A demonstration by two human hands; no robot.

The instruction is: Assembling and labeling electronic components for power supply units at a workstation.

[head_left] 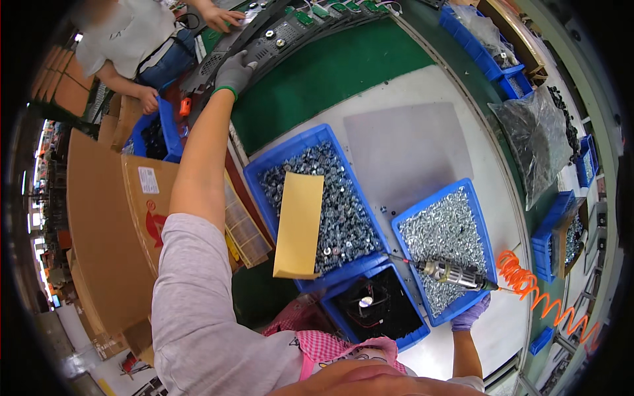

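Observation:
My left hand, in a grey glove with a green cuff, is stretched far forward. It rests against the near edge of a black perforated metal panel, its fingers partly extended and the thumb apart. Down at the right, my right hand in a purple glove is at the near right corner of a blue bin of silver screws. The bin and the tool hide most of its fingers. Across that bin lies a pneumatic screwdriver, joined to an orange coiled hose.
A larger blue bin of dark screws carries a yellow card tray. Nearer stands a blue bin with a black fan. Cardboard boxes stand left. Beyond, a co-worker's hand touches the panels. Parts bins line the right.

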